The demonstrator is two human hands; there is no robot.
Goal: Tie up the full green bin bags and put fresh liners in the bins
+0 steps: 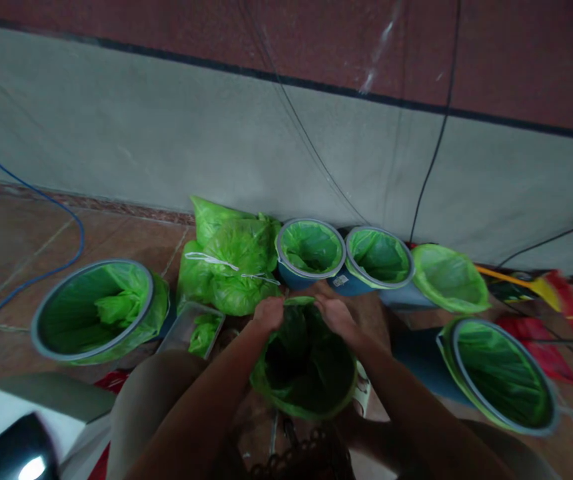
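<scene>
A green trash bag (311, 405) lines an upright bin between my knees, its mouth spread wide and its inside dark. My left hand (269, 313) is closed on the bag's far edge, left of centre. On the same edge, a short way to the right, my right hand (335, 315) grips the bag too. The bin's own wall is hidden under the plastic. Left of my left hand, a clear plastic box (172, 335) on the floor holds a crumpled green bag (204, 335).
Tied, filled green bags (239, 250) lean by the wall. Lined bins stand beyond my hands: one (310, 248), another (380, 257), and one without a grey ring (449, 279). Tilted bins lie left (91, 310) and right (504, 375). A blue cable (41, 195) crosses the floor; a red dustpan (539, 340) lies right.
</scene>
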